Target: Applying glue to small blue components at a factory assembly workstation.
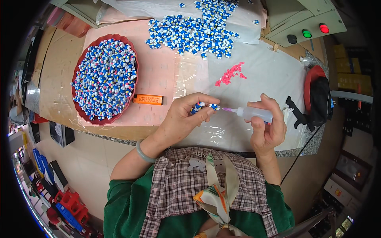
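My left hand (pixel 185 113) is closed, pinching a small blue-and-white piece (pixel 214 106) between thumb and forefinger. More such pieces (pixel 197 107) sit in the curl of its fingers. In my right hand (pixel 269 127) is a translucent squeeze bottle (pixel 256 114), lying almost level with its nozzle (pixel 229 109) pointing left. The nozzle tip is close beside the pinched piece; whether they touch I cannot tell. Beyond both hands, small pink pieces (pixel 230 74) are scattered on the white sheet.
A red scalloped tray (pixel 137 65) heaped with blue-and-white pieces stands at the left, an orange box (pixel 148 99) beside it. A loose pile of similar pieces (pixel 194 35) spreads at the back. Back right is a machine panel (pixel 313 29) with lit buttons; a black-and-red pouch (pixel 318 95) lies at the right edge.
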Demonstrator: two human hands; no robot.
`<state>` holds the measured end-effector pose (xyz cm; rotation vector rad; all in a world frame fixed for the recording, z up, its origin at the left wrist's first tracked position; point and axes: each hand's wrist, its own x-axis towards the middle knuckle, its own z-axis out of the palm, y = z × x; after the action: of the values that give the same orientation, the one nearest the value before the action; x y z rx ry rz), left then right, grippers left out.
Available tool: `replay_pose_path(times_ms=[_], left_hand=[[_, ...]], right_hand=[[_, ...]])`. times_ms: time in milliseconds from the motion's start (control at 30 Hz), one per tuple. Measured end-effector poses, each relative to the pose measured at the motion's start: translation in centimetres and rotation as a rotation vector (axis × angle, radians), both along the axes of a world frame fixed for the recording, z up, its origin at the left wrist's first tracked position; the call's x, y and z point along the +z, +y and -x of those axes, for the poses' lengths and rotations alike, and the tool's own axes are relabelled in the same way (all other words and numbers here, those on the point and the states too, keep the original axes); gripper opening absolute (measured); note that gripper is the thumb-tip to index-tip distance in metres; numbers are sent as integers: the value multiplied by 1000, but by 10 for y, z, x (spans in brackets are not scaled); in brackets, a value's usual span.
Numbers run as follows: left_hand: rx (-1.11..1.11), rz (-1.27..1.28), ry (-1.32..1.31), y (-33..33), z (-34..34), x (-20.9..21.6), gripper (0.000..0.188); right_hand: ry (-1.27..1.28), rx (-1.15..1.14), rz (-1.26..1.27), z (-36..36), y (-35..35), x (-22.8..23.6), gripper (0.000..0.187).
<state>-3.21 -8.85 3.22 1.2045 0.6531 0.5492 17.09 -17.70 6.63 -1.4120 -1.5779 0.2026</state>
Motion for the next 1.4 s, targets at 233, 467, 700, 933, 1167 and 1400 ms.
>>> replay_pose_path(times_ms=[233,467,700,933,1167,1400], left_hand=[[10,-80,22,-2,1,-4,22],[2,-114,34,-1,0,-4,21],[4,-139,34,-1,-1,-6,21],[14,-92,16,0,0,-8,20],[27,83,-1,2,2,-13,19],[11,125,-8,0,2,-16,19]], right_hand=[[-52,18,18,4,-1,5,49],[-139,11,-33,6,3,7,41],[-204,44,-25,8,3,9,42],[-109,19,-6,-1,2,1,38],[1060,-75,268,-24,9,-24,29],[849,-137,479,-47,18,-45,33]])
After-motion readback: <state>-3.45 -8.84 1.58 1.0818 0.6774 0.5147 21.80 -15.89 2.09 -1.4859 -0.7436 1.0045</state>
